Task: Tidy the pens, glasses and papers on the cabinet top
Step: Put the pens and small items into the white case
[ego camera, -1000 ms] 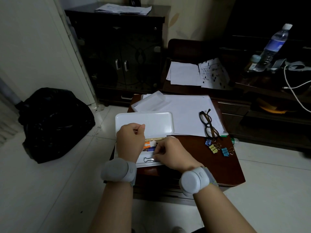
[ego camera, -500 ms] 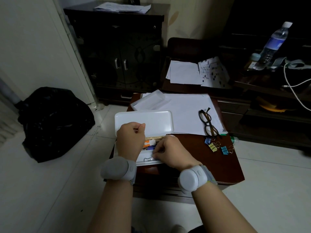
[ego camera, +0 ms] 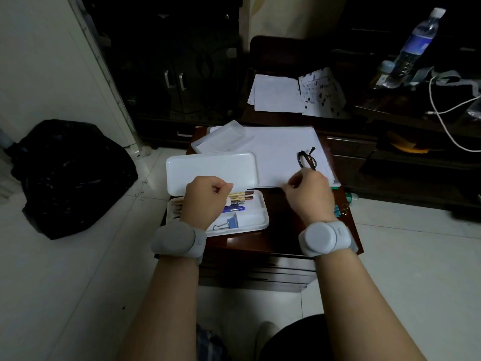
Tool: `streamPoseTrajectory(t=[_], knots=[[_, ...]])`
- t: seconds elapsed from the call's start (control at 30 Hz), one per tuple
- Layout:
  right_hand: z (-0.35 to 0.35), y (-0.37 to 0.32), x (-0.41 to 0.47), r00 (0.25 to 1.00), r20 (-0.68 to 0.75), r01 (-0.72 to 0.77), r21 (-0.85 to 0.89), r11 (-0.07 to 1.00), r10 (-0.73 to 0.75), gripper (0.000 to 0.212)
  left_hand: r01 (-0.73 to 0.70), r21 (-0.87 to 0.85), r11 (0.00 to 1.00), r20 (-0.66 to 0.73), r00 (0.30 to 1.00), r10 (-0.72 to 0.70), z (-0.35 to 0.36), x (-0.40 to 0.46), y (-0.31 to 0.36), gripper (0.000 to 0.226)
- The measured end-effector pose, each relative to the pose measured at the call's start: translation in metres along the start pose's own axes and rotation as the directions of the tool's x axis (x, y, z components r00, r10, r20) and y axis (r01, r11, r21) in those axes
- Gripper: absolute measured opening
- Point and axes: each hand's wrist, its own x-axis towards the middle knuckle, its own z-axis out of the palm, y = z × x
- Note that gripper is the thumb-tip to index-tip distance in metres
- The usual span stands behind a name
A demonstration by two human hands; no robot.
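Observation:
An open white pencil case (ego camera: 256, 217) lies on the small dark cabinet top (ego camera: 283, 235), its lid (ego camera: 213, 168) folded back. Inside it are pencils (ego camera: 243, 195), a blue pen (ego camera: 235, 209) and a blue binder clip (ego camera: 231, 223). My left hand (ego camera: 205, 201) hovers over the case's left half with curled fingers, and I see nothing held in it. My right hand (ego camera: 309, 196), also curled, is over the cabinet's right side, just below the black glasses (ego camera: 307, 160) that lie on a stack of white papers (ego camera: 281, 147). Loose binder clips (ego camera: 338, 211) peek out beside that wrist.
A clear plastic box (ego camera: 221, 138) lies on the papers' far left corner. Behind is a low dark table with more papers (ego camera: 276, 93). A water bottle (ego camera: 415, 45) and white cable (ego camera: 442, 118) are at the right. A black bag (ego camera: 67, 173) sits on the floor at the left.
My right hand has left the pencil case and moved right, to the area of the glasses and loose clips. A blue binder clip now lies uncovered in the case. My left hand has barely moved.

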Motion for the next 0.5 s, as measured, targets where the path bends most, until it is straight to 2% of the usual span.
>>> streamPoseTrajectory(t=[0.17, 0.27, 0.5], knots=[[-0.021, 0.022, 0.007, 0.965, -0.054, -0.258, -0.021, 0.966, 0.256, 0.041, -0.043, 0.022, 0.999, 0.092, 0.995, 0.041, 0.006, 0.001, 0.002, 0.022], [-0.020, 0.029, 0.010, 0.953, -0.015, -0.303, -0.010, 0.953, 0.303, 0.046, -0.065, 0.030, 0.997, 0.093, 0.994, 0.062, 0.007, 0.001, 0.003, 0.022], [-0.013, 0.031, 0.011, 0.944, 0.008, -0.329, -0.020, 0.944, 0.329, 0.039, -0.042, 0.010, 0.999, 0.077, 0.996, 0.041, 0.007, 0.003, 0.002, 0.022]])
